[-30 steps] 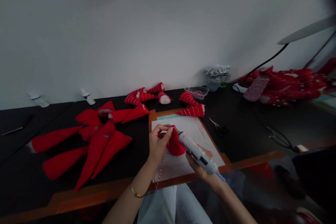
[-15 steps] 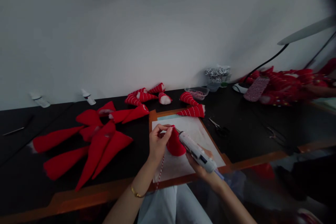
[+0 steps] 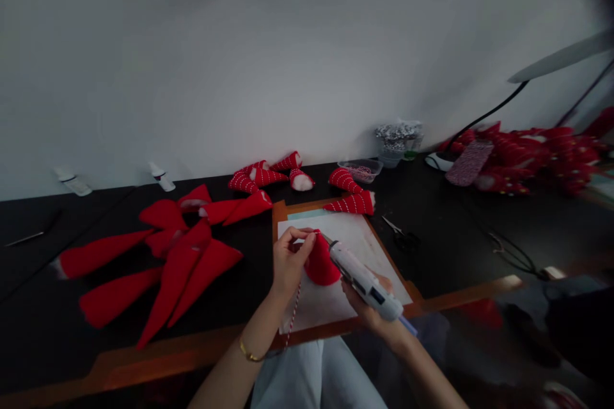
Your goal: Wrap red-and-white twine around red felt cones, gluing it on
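Note:
My left hand [image 3: 291, 260] pinches the tip of a red felt cone [image 3: 322, 263] between thumb and fingers. A red-and-white twisted cord [image 3: 294, 308] hangs down from that hand over the white sheet [image 3: 307, 300]. My right hand [image 3: 367, 300] is wrapped around a white glue gun [image 3: 362, 278], with a bluish piece sticking out of its rear. The gun's nozzle points up and left, close to the cone's tip; whether it touches is too small to tell.
Plain red cones [image 3: 182, 262] lie piled at left. Cord-wrapped cones [image 3: 352, 203], a plastic tray of cord [image 3: 362, 170] and scissors [image 3: 400, 233] lie behind and right. Two small white bottles [image 3: 162, 177] stand by the wall. A lamp [image 3: 561, 57] overhangs a heap of decorated red pieces [image 3: 532, 156].
The glue gun has shifted slightly right and down, its nozzle a little farther from the cone's tip. My left hand has hardly moved. At far right, another person's hand has left the red heap.

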Available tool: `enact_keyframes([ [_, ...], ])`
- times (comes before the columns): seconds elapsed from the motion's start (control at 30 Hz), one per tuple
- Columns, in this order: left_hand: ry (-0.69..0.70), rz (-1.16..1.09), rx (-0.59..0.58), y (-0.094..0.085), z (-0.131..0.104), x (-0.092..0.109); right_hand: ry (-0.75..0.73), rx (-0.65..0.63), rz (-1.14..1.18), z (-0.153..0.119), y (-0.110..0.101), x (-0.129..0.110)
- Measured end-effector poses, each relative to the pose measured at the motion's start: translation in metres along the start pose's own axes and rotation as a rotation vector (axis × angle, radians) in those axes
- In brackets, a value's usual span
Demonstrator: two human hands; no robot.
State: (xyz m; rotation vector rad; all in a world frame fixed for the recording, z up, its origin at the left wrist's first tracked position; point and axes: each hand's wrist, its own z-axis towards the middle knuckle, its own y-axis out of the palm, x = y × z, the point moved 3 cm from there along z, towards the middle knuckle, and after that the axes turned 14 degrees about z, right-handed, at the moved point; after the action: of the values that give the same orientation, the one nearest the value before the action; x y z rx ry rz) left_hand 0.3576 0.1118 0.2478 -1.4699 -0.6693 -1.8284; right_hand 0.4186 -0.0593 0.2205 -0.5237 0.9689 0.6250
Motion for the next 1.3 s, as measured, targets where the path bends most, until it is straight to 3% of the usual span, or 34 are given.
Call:
enact_keyframes([
  [0.23, 0.009, 0.003, 0.003, 0.0, 0.0, 0.001, -0.004, 0.054, -0.065, 0.003, -0.005, 0.002],
  [0.43, 0.018, 0.024, -0.029, -0.001, 0.002, -0.001, 0.119, 0.112, -0.649, 0.026, -0.061, 0.053],
  [0.53, 0.031, 0.029, -0.025, -0.002, 0.003, -0.003, 0.154, 0.117, -0.755, 0.03, -0.077, 0.06],
  [0.63, 0.033, 0.023, -0.035, 0.0, 0.001, 0.002, -0.002, 0.208, -0.636, 0.026, -0.067, 0.031],
  [0.73, -0.001, 0.035, -0.134, 0.008, -0.006, 0.013, -0.08, 0.043, -0.252, 0.023, -0.034, -0.002],
  [0.8, -0.041, 0.087, -0.297, 0.014, -0.012, 0.019, 0.014, -0.134, 0.034, 0.021, -0.011, -0.013],
  [0.87, -0.068, 0.164, -0.439, 0.015, -0.018, 0.023, 0.164, -0.224, 0.262, 0.018, 0.002, -0.015],
  [0.9, -0.055, 0.212, -0.454, 0.013, -0.02, 0.025, 0.234, -0.224, 0.354, 0.016, 0.005, -0.014],
  [0.97, 0.059, 0.33, -0.33, 0.001, -0.027, 0.029, 0.318, -0.171, 0.483, 0.011, 0.006, -0.013],
  [1.03, 0.228, 0.457, -0.154, -0.012, -0.041, 0.037, 0.322, -0.066, 0.499, 0.006, 0.003, -0.015],
  [1.07, 0.282, 0.503, -0.134, -0.016, -0.051, 0.04, 0.303, -0.01, 0.463, 0.004, 0.001, -0.018],
  [1.1, 0.291, 0.528, -0.18, -0.018, -0.062, 0.042, 0.277, 0.038, 0.414, 0.002, 0.0, -0.023],
  [1.17, 0.186, 0.507, -0.391, -0.016, -0.084, 0.043, 0.21, 0.089, 0.317, -0.002, 0.001, -0.035],
  [1.3, -0.072, 0.271, -0.645, -0.018, -0.116, 0.05, -0.007, -0.008, 0.293, -0.01, 0.006, -0.064],
])
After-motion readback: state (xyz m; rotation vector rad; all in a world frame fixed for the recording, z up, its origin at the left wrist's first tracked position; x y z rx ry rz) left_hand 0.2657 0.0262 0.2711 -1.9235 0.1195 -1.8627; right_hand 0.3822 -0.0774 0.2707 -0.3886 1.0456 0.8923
